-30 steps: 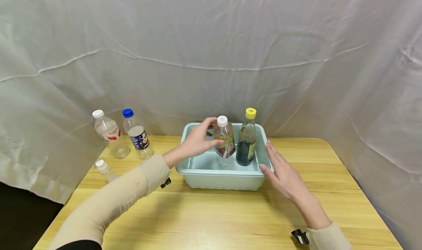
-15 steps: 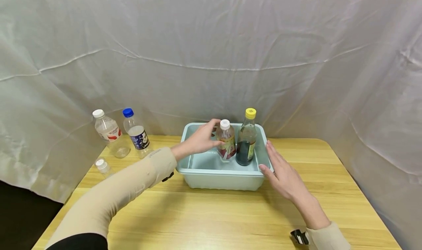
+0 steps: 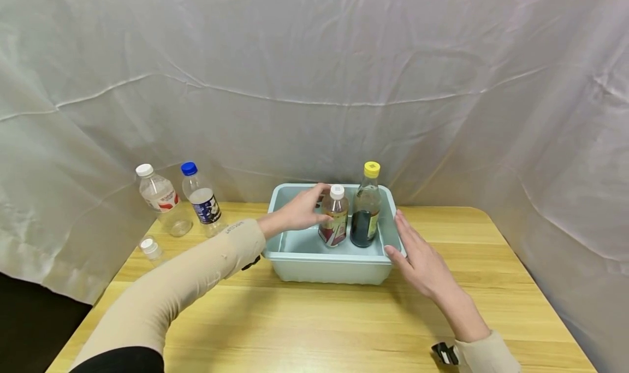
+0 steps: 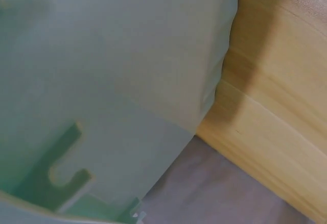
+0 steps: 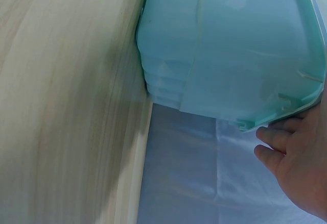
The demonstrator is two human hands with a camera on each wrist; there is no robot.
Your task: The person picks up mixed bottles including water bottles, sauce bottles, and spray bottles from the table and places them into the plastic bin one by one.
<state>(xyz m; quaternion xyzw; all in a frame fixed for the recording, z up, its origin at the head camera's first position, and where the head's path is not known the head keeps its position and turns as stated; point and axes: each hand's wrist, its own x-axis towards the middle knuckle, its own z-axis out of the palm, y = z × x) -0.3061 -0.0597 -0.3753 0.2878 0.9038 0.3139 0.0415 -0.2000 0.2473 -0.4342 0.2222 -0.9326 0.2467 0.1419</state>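
Observation:
In the head view my left hand (image 3: 301, 210) holds a clear plastic bottle (image 3: 336, 223) with a white cap and a red-and-green label, thumb on the near side and fingers behind it. The bottle is upright inside a pale blue plastic basin (image 3: 334, 270). To its right in the basin stands a glass bottle (image 3: 365, 223) of dark liquid with a yellow cap. My right hand (image 3: 425, 266) lies with straight fingers along the basin's right rim; the right wrist view shows its fingertips (image 5: 268, 152) at the rim. The left wrist view shows only the basin's outer wall (image 4: 127, 55).
On the table's left side stand a clear bottle (image 3: 162, 198) with a white cap and a clear bottle (image 3: 205, 206) with a blue cap. A small white-capped bottle (image 3: 149, 248) is in front of them, partly behind the left sleeve. A grey cloth (image 3: 314, 89) hangs behind the wooden table (image 3: 344, 329).
My left hand has lowered the white-capped bottle into the basin, beside the yellow-capped bottle. The right hand stays at the rim.

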